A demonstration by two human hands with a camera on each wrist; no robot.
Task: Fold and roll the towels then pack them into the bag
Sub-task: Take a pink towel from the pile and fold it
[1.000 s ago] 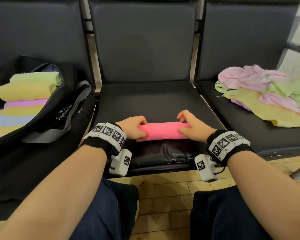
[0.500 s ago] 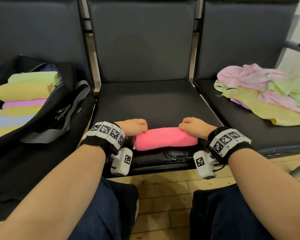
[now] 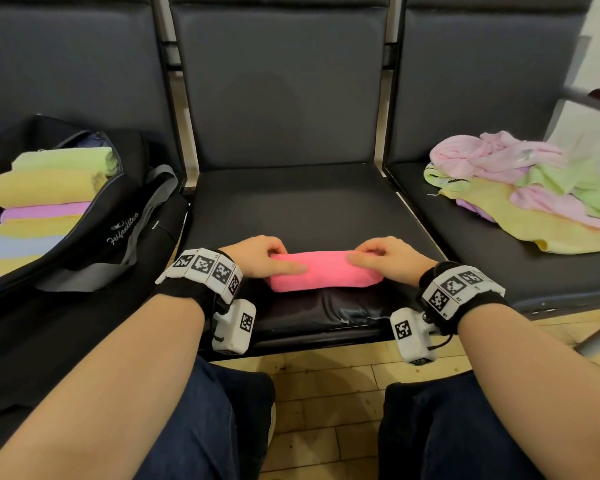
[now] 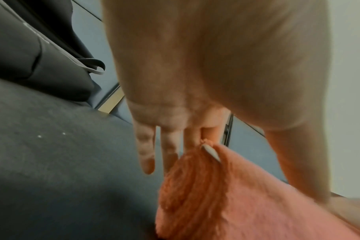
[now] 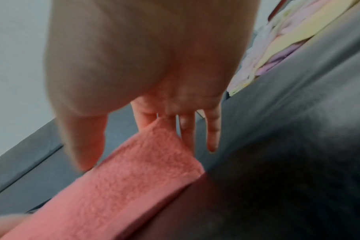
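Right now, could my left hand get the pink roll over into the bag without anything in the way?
Probably yes: the left hand grips the pink roll, and the open bag sits beside it with nothing between.

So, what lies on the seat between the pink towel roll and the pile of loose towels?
Only bare dark cushion and the gap between the two seats lie between the pink towel roll and the loose towel pile, as the head view shows.

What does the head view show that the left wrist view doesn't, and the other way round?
Head only: the open bag with rolled towels inside, the loose towel pile on the right seat, and the right hand.
Left wrist only: the roll's spiral end with a white tag.
Both: the left hand gripping the pink towel on the middle seat.
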